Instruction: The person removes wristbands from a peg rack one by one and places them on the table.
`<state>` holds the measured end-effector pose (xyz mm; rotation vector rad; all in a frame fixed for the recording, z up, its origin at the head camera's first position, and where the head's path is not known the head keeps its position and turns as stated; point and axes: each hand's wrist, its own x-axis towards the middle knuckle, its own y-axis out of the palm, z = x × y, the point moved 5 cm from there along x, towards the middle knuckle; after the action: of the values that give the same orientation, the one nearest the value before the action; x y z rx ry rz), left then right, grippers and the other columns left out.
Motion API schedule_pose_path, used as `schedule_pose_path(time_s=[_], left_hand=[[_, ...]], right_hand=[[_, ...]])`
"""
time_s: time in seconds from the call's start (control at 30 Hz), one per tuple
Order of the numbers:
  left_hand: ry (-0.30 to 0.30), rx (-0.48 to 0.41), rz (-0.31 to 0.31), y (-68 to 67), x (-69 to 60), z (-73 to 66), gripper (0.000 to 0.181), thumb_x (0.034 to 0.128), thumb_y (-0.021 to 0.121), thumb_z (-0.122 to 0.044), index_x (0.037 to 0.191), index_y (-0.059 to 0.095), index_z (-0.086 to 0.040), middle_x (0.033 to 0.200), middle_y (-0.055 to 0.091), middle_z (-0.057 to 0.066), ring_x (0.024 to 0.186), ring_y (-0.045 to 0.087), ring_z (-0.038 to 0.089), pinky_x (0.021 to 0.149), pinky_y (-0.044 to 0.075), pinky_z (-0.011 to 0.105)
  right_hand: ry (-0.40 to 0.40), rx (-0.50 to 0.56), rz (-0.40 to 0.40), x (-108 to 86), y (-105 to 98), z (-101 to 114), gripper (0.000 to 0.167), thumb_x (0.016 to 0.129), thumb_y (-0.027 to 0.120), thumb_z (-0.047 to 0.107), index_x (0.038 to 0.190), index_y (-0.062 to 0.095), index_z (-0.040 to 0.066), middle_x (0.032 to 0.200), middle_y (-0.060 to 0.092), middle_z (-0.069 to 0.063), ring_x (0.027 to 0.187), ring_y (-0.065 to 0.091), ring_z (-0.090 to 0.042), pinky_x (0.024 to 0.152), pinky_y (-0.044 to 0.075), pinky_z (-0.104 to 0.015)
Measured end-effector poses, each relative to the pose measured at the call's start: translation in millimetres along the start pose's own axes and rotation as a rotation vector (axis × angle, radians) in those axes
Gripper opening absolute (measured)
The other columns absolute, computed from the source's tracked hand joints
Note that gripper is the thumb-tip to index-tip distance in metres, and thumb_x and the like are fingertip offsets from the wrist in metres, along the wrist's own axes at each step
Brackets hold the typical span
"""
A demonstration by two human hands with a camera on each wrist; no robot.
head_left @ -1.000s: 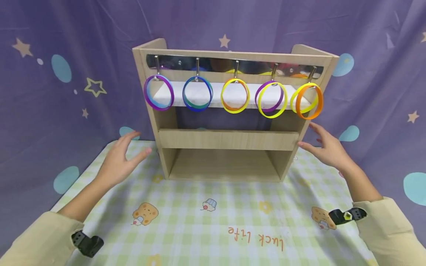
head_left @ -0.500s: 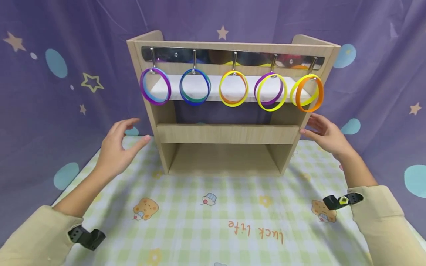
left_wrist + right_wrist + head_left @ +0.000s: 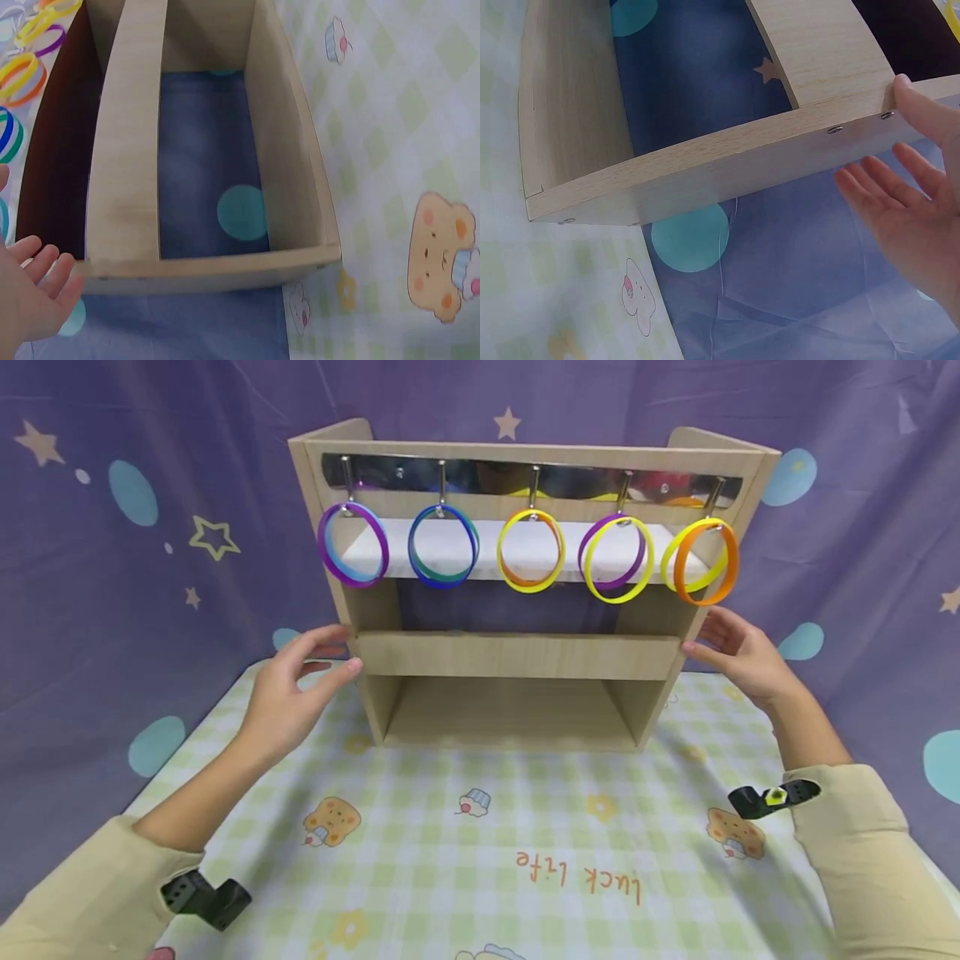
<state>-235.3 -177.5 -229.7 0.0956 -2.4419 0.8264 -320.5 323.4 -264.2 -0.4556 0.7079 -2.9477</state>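
Observation:
A pale wooden shelf unit (image 3: 517,656) stands upright on the table, with several hooks on a shiny metal strip (image 3: 480,485) along its upper front. Pairs of coloured rings hang there, such as a purple ring (image 3: 324,553), a dark blue ring (image 3: 410,556) and an orange ring (image 3: 733,578). My left hand (image 3: 281,702) is at the unit's left side panel, thumb near its front edge, fingers spread loosely. At the right side panel, my right hand (image 3: 750,668) has its thumb at the front edge; its other fingers curve outside the panel, apart from it in the right wrist view.
A green-and-white checked tablecloth (image 3: 420,877) with printed cakes covers the table. Purple curtains (image 3: 187,468) with stars and blue dots hang behind and at both sides. A white shelf board (image 3: 487,539) lies behind the rings.
My left hand has moved right, up to the unit's left side. My right hand stays by the right side, its fingers now further behind the panel. The head view has shifted slightly.

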Motion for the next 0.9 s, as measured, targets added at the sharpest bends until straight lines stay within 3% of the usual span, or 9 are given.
schedule_pose_path(time_s=[0.13, 0.3, 0.4, 0.57, 0.9], left_hand=[[-0.025, -0.054, 0.060, 9.7, 2.4, -5.4, 0.045, 0.0950, 0.061, -0.023, 0.136, 0.051, -0.006, 0.137, 0.055, 0.013, 0.115, 0.053, 0.007, 0.097, 0.043, 0.007], [-0.042, -0.103, 0.121, 22.2, 7.7, -12.7, 0.043, 0.0957, 0.060, -0.022, 0.135, 0.051, -0.006, 0.138, 0.055, 0.011, 0.122, 0.053, 0.024, 0.106, 0.047, 0.033], [-0.049, -0.141, 0.161, 28.7, 10.4, -17.4, 0.043, 0.0961, 0.059, -0.022, 0.136, 0.051, -0.007, 0.138, 0.055, 0.012, 0.124, 0.053, 0.026, 0.108, 0.045, 0.041], [-0.064, -0.185, 0.208, 39.6, 15.5, -27.4, 0.042, 0.0963, 0.057, -0.022, 0.136, 0.051, -0.008, 0.137, 0.055, 0.014, 0.125, 0.053, 0.026, 0.109, 0.045, 0.042], [-0.083, -0.276, 0.291, 68.0, 23.5, -51.1, 0.042, 0.0948, 0.059, -0.017, 0.134, 0.051, -0.004, 0.138, 0.055, 0.015, 0.124, 0.055, 0.028, 0.108, 0.047, 0.045]], right_hand=[[0.010, 0.007, 0.010, 2.6, -1.2, -3.8, 0.052, 0.094, 0.062, 0.014, 0.141, 0.042, 0.016, 0.111, 0.057, 0.029, 0.102, 0.056, 0.012, 0.082, 0.050, -0.003], [0.037, 0.029, 0.034, 6.4, -1.4, -7.3, 0.059, 0.094, 0.061, 0.015, 0.147, 0.035, 0.009, 0.114, 0.055, 0.029, 0.104, 0.055, 0.015, 0.084, 0.049, -0.002], [0.040, 0.081, 0.057, 7.2, -0.7, -7.0, 0.063, 0.095, 0.060, 0.012, 0.149, 0.030, 0.006, 0.116, 0.054, 0.028, 0.105, 0.055, 0.014, 0.085, 0.049, -0.002], [0.007, 0.202, 0.098, 7.1, -0.3, -5.0, 0.062, 0.094, 0.058, 0.005, 0.149, 0.030, 0.004, 0.118, 0.058, 0.023, 0.107, 0.057, 0.009, 0.085, 0.050, -0.004], [-0.071, 0.423, 0.208, 9.7, 1.7, -6.0, 0.051, 0.096, 0.050, -0.003, 0.143, 0.037, 0.011, 0.122, 0.060, 0.010, 0.108, 0.059, 0.002, 0.089, 0.052, -0.008]])
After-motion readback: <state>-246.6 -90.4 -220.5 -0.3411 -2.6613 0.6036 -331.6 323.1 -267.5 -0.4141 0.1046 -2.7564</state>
